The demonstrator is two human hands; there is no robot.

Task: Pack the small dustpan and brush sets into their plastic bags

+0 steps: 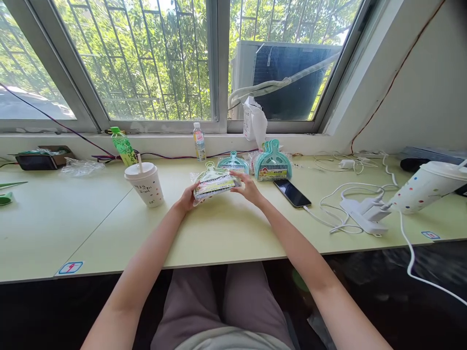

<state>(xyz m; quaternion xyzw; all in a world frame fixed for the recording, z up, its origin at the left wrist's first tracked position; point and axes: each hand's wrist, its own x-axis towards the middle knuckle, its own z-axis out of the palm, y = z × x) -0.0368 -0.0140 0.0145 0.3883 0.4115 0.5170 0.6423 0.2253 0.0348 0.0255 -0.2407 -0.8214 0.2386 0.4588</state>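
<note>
Between my two hands is a small dustpan and brush set (215, 184) in clear wrapping, pale green, with a printed label and dark-tipped bristles along its near edge. My left hand (188, 197) grips its left end. The fingers of my right hand (248, 187) close round its right end, the thumb below. Just behind it lies a teal dustpan set (233, 161), partly hidden by the held one. Farther right a stack of teal dustpan sets (273, 163) stands with handles up.
A white lidded cup (145, 184) stands left of my hands, with a green bottle (124, 146) behind it. A clear bottle (199, 141) is near the sill. On the right are a phone (292, 193), a power strip (363, 216) with loose cables, and a dotted cup (425, 187).
</note>
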